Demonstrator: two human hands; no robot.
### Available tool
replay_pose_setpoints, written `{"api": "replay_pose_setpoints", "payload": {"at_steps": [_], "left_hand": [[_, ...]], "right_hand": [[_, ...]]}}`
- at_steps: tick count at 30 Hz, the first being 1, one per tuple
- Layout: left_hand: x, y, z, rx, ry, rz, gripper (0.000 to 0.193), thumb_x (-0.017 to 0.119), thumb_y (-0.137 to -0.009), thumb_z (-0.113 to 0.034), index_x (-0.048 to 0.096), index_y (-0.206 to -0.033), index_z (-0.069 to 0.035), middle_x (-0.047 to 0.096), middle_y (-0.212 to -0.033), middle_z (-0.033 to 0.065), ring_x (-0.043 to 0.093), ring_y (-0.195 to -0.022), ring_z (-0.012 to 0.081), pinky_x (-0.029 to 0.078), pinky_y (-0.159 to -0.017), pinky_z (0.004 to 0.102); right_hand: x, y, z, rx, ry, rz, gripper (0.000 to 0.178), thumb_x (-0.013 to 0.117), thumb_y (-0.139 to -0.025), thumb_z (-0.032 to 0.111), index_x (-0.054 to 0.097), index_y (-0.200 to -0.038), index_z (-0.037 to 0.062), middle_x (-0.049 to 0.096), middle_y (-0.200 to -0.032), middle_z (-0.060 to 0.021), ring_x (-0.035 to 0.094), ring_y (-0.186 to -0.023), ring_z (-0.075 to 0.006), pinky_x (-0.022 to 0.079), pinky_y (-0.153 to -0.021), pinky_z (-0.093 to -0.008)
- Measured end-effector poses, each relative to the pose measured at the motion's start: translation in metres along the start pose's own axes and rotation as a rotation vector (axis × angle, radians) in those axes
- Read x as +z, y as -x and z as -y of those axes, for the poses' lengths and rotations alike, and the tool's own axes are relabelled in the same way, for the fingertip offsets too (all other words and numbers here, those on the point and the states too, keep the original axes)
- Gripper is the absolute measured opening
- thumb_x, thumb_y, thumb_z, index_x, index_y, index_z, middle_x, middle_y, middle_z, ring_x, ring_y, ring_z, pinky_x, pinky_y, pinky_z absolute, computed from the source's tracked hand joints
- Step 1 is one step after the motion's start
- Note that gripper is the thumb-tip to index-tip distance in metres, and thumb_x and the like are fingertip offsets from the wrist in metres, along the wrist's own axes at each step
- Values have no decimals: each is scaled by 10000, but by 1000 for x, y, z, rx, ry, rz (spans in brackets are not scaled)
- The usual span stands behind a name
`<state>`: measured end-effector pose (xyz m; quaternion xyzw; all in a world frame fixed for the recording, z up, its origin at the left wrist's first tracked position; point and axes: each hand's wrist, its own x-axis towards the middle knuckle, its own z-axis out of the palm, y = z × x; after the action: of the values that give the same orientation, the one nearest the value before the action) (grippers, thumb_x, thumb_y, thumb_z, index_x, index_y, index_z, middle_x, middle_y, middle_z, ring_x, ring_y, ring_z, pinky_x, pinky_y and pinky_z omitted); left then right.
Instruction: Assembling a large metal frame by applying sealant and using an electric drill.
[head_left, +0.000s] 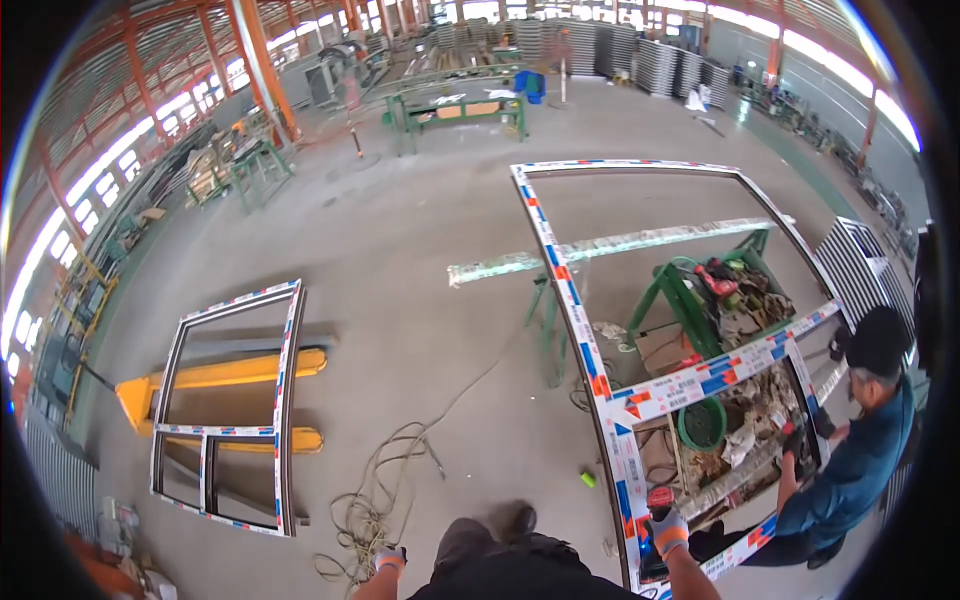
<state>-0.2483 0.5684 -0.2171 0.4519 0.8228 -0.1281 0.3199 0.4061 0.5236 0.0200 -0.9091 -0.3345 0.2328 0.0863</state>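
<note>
My right hand (pixel 670 532), in a grey and orange glove, is closed round a red and black cordless drill (pixel 660 498) at the near left corner of a large window frame (pixel 572 300). White, blue and red protective tape covers this frame, which rests on a padded beam (pixel 640 240) over green trestles. Low beside my leg hangs my left hand (pixel 390 560), gloved alike, its fingers curled; what they hold, if anything, is too small to make out. Across the frame a co-worker (pixel 850 460) in a dark blue shirt has gloved hands at its right side.
Coiled hose or cable (pixel 375 510) lies on the floor to my left. Beyond it a smaller taped frame (pixel 280 400) rests on a yellow pallet truck (pixel 135 400). Beneath the large frame are a bin of scraps (pixel 755 310) and a green bucket (pixel 702 424). Ahead stands a green workbench (pixel 455 112).
</note>
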Motion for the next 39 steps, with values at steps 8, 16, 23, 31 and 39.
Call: {"api": "replay_pose_setpoints", "payload": {"at_steps": [8, 16, 23, 31, 39], "left_hand": [[-75, -88, -103, 181, -211, 142, 497, 423, -898, -423, 629, -1190, -79, 575, -1297, 166, 566, -1175, 361, 459, -971, 451], [-218, -179, -399, 864, -264, -76, 452, 464, -894, -364, 566, -1265, -125, 608, -1210, 224, 594, -1084, 404, 468, -940, 489], [-251, -52, -676, 1488, 95, -249, 461, 542, -887, -329, 523, -1248, -43, 637, -1141, 197, 613, -1027, 372, 486, -907, 456], [-139, 23, -775, 1715, -43, -235, 425, 593, -844, -282, 559, -1171, -12, 630, -1046, 168, 608, -970, 346, 452, -898, 447], [-97, 12, -790, 1704, -319, -246, 361, 524, -869, -284, 609, -1140, -61, 683, -996, 158, 649, -931, 310, 460, -849, 445]], "right_hand": [[-13, 17, 55, 94, 153, 43, 512, 662, -775, 430, 645, -1061, 5, 679, -939, -228, 656, -906, -398, 518, -768, -475], [7, -10, 151, 178, 74, -29, 396, 628, -773, 409, 697, -952, 62, 700, -853, -202, 681, -813, -389, 523, -677, -465], [56, 12, 127, 404, 100, -226, 360, 605, -782, 375, 691, -938, 61, 696, -828, -209, 681, -775, -399, 532, -665, -486], [46, 13, 131, 395, 86, -330, 355, 618, -763, 393, 657, -867, 56, 687, -801, -208, 670, -727, -412, 536, -645, -505], [51, 10, 96, 220, 89, -304, 258, 636, -769, 319, 651, -869, 81, 633, -696, -129, 616, -590, -338, 502, -557, -457]]}}
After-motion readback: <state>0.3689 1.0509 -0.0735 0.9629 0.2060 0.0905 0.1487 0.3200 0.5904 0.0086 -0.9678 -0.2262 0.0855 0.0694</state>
